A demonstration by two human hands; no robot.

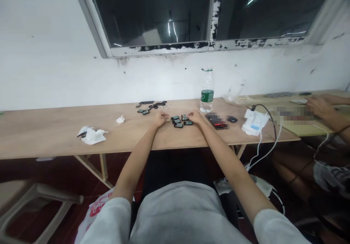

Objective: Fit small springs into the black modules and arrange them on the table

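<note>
Several gray-topped black pieces (pixel 178 125) lie between the left hand (pixel 162 119) and right hand (pixel 194 116); from here I can't tell whether either grip holds anything.

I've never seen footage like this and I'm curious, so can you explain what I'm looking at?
There's no machine: these are a person's own bare hands. The single picture comes from a camera on their head, looking forward and down. The left hand is beside small pale pieces; the right hand is at a group of dark pieces with grey-green faces. Whether either grips anything is too small to tell. The wooden table also bears crumpled tissue, a bottle and a white box with cables.
</note>
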